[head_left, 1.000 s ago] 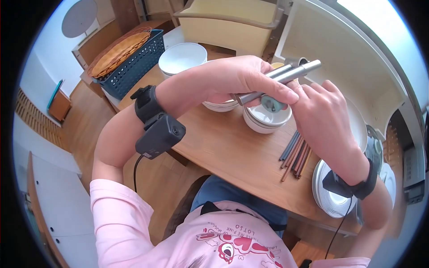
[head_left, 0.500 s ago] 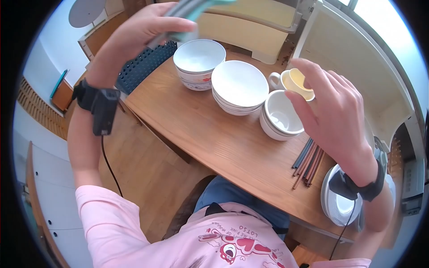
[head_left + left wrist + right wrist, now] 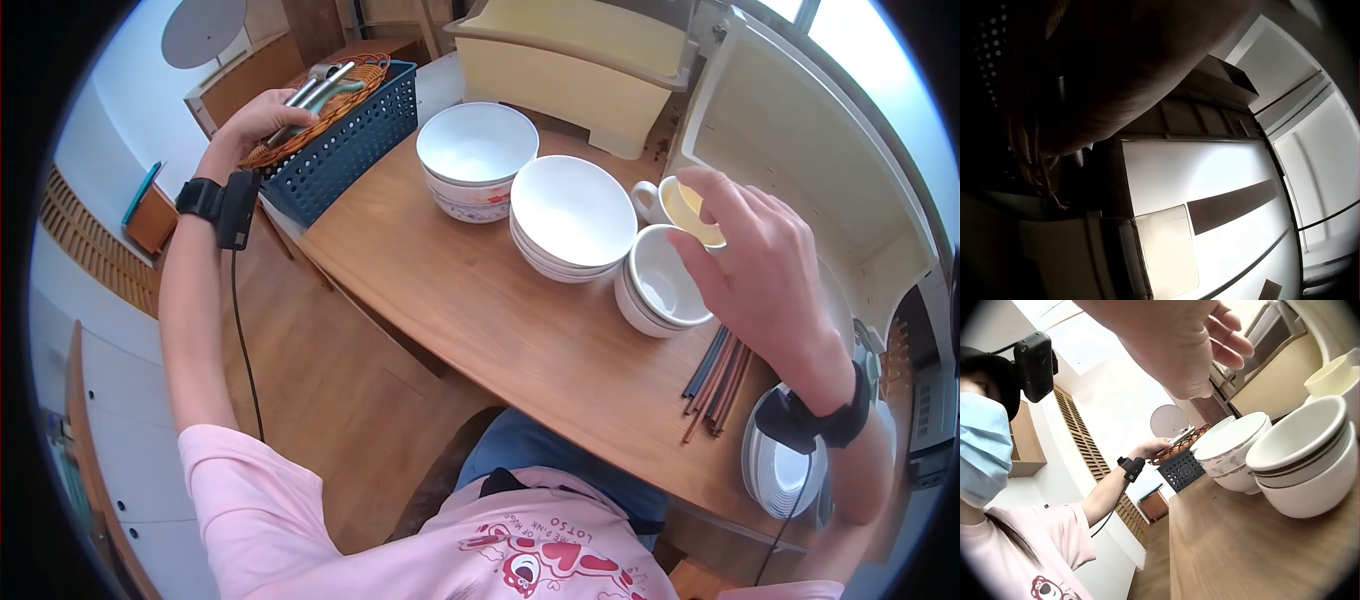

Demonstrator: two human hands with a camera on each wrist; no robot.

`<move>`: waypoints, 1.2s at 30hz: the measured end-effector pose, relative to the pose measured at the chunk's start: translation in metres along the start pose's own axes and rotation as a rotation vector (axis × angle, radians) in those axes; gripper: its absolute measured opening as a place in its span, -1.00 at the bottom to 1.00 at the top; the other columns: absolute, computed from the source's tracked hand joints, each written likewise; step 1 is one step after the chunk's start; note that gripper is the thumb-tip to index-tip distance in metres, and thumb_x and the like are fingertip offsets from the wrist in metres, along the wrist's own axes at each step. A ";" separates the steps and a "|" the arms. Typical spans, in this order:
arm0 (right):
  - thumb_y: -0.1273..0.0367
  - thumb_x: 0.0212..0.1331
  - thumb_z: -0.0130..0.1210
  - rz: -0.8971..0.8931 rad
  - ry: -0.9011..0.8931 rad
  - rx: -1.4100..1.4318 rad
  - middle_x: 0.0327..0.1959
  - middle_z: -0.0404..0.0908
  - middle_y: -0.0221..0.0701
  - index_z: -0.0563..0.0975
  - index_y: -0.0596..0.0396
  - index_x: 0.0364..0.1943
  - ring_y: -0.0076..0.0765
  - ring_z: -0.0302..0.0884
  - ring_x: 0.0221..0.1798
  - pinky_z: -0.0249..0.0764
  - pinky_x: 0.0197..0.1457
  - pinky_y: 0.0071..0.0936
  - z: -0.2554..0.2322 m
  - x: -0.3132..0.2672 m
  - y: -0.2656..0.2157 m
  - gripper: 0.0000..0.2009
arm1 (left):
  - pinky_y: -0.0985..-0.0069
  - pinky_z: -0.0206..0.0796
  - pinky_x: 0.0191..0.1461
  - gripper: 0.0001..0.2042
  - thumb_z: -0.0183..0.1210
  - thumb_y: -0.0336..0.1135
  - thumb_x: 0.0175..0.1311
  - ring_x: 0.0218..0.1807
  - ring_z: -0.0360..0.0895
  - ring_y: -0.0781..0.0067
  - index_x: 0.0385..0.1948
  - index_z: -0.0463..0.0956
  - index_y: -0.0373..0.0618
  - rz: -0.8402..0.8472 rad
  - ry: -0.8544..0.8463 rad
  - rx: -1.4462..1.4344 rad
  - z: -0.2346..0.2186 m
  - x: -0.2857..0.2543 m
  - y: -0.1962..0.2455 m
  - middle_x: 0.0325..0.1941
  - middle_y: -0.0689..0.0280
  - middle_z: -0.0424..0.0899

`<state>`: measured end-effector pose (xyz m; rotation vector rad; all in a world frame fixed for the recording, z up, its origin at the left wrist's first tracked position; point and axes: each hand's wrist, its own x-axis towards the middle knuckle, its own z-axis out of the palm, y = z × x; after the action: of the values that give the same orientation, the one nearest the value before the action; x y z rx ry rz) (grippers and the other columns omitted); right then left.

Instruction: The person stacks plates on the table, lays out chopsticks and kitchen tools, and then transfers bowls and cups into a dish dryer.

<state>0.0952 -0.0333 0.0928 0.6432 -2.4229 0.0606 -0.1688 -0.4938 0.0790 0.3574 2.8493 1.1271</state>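
Note:
At the far left in the head view, my left hand (image 3: 265, 115) holds a bundle of silvery tube-handled utensils (image 3: 333, 80) with a teal piece (image 3: 342, 92) among them. Their exact kind does not show. The hand is at the rim of an orange wicker basket (image 3: 376, 66), which sits on top of a dark blue perforated plastic basket (image 3: 372, 118). In the left wrist view the hand (image 3: 1141, 69) is dark and hides most of the utensils. My right hand (image 3: 765, 265) hovers with parted, relaxed fingers near the small white bowls (image 3: 650, 312) and a yellow cup (image 3: 686, 208), holding nothing.
Two stacks of larger white bowls (image 3: 478, 140) (image 3: 572, 205) stand along the back of the wooden table (image 3: 480, 290). Chopsticks (image 3: 715, 385) and stacked white plates (image 3: 768, 470) are at the right. Behind stands a cream bin (image 3: 560, 90).
My left hand has carried the utensils from beside the right hand over to the wicker basket. The right hand has parted from them and stays over the small bowls.

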 end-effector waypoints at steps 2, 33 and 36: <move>0.39 0.03 0.21 -0.011 -0.023 0.025 -0.47 0.59 -0.27 0.47 0.15 -0.17 -0.13 0.57 -0.36 0.47 -0.27 -0.28 0.006 0.001 -0.002 -0.72 | 0.63 0.31 -0.26 -0.64 0.37 -0.18 -0.06 -0.39 0.46 0.63 -0.26 0.50 -0.12 -0.011 0.013 -0.003 -0.001 0.004 -0.006 -0.42 0.39 0.57; 0.38 0.04 0.22 -0.004 -0.125 0.056 -0.50 0.57 -0.31 0.45 0.13 -0.18 -0.18 0.54 -0.38 0.43 -0.28 -0.27 0.033 0.014 0.001 -0.73 | 0.48 0.37 -0.04 -0.63 0.18 -0.18 0.15 -0.20 0.60 0.38 -0.17 0.58 -0.35 0.015 0.351 0.378 -0.023 -0.001 -0.031 -0.26 0.13 0.68; 0.38 0.03 0.22 0.012 -0.120 0.069 -0.51 0.57 -0.31 0.46 0.11 -0.19 -0.18 0.54 -0.37 0.43 -0.29 -0.27 0.032 0.012 0.004 -0.73 | 0.46 0.37 0.01 -0.57 0.19 -0.12 0.15 -0.13 0.60 0.34 -0.14 0.56 -0.38 0.049 0.424 0.395 -0.037 -0.015 -0.038 -0.19 0.09 0.68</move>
<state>0.0672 -0.0411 0.0743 0.6808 -2.5500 0.1136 -0.1664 -0.5493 0.0798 0.2246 3.4603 0.7045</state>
